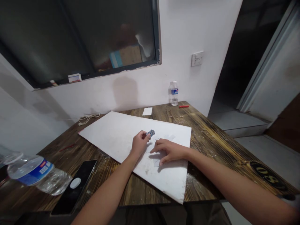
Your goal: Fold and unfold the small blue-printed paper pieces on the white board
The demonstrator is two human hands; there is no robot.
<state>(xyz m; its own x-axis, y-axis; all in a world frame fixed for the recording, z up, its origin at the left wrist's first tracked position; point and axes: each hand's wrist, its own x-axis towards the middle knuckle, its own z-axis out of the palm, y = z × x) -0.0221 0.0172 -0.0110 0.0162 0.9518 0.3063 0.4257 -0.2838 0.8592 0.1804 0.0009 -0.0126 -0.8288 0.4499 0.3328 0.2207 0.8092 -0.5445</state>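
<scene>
Between the thumb and fingers of my left hand (140, 142) is a small grey-blue piece with dark markings (151, 133), too small to name surely. It is held just above a white board (112, 131) that lies slantwise on the wooden table. My right hand (170, 149) rests over the board to the right, fingers spread and bent, with nothing visible in them. Beneath and beside its fingers lie thin pale sheets (157, 162), partly hidden by the hand and faint against the white board.
A large plastic bottle (38, 173) and a black phone (75, 187) lie at the left front. Toward the wall are a white cable (87, 118), a white card (147, 111), a small bottle (174, 93) and a red stick (184, 106). The wooden table (211, 150) ends at the right.
</scene>
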